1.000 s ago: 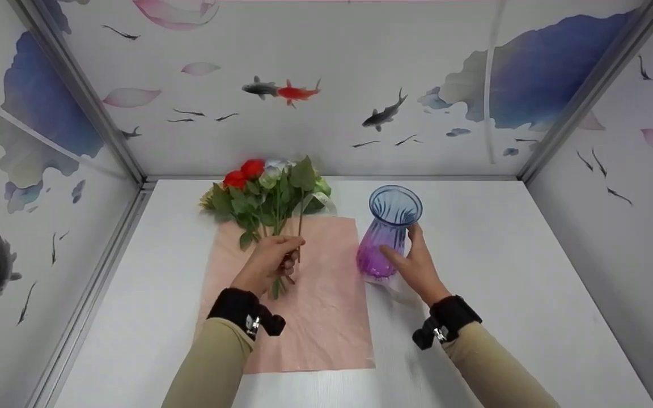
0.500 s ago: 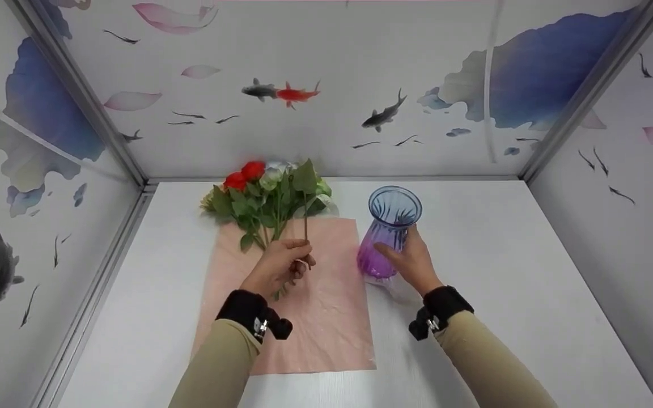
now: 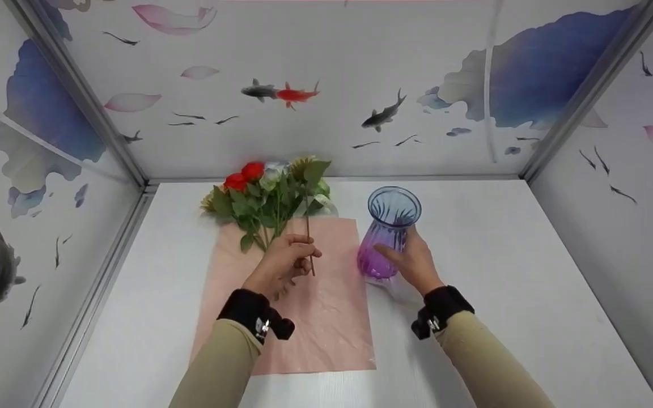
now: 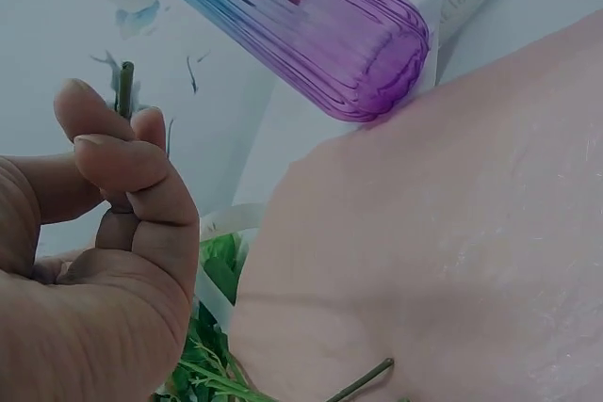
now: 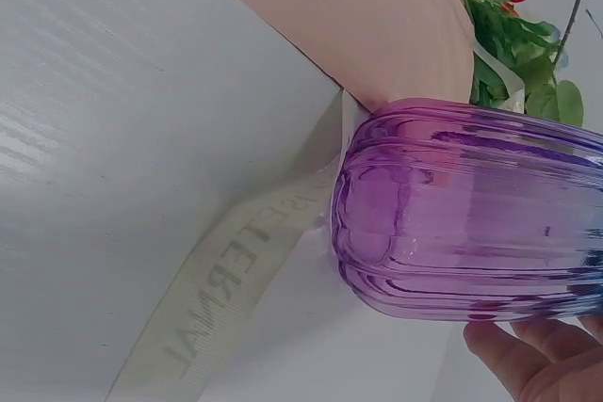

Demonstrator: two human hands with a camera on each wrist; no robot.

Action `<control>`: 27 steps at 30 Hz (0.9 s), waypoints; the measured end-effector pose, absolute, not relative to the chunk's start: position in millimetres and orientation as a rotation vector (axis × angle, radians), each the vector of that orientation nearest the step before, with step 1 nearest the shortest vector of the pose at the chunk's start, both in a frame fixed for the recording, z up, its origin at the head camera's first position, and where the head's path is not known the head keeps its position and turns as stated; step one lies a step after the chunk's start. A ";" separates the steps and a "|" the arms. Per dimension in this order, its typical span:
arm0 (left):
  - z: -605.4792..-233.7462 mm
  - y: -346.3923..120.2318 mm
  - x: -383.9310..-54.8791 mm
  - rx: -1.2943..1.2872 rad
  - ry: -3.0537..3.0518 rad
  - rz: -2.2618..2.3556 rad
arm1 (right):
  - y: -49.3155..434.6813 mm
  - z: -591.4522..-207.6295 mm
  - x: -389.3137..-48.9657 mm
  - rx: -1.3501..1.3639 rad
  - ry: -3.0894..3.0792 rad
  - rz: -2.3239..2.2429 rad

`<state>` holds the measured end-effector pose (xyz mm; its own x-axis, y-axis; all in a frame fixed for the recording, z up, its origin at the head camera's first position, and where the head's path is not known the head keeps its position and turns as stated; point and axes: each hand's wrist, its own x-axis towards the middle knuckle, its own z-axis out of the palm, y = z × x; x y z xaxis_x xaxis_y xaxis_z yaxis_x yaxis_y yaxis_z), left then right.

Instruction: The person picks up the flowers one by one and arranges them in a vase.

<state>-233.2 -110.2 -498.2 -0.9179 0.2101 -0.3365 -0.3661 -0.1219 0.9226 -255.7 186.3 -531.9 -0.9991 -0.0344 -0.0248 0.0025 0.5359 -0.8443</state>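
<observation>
Left hand [image 3: 288, 258]: thumb and fingers closed narrow, pinching a single stem [image 3: 307, 221] near its lower end, above the pink paper [image 3: 332, 323]. Long axis of the stem runs nearly straight away from the person; the leafy end, with a broad leaf [image 3: 316, 170], points to the back wall [image 3: 338, 130], the cut end toward the person. Left wrist view: cut end projects clear past the fingertips. A yellowish flower head shows just beside the leaf; cannot tell whether it belongs to this stem.

Right hand [image 3: 414, 260]: wrapped about the right side of a ribbed glass vase [image 3: 386, 238], thumb across the near side. Vase stands on the right of the stem, well apart from it, base at the paper's right edge. Mouth (blue) faces up, base (purple) down; long axis roughly upright, exact lean cannot be told. Lettered ribbon [image 5: 226, 280] on the desk [image 3: 502, 255] runs up to the base.

Bunch of flowers [image 3: 247, 198]: blooms at the far edge of the paper, stems toward the person, partly hidden by the left hand.
</observation>
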 end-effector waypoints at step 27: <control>-470.9 -79.5 -228.4 -0.071 1.738 2.352 | 187.1 -532.0 -254.0 -0.030 2.761 -1.456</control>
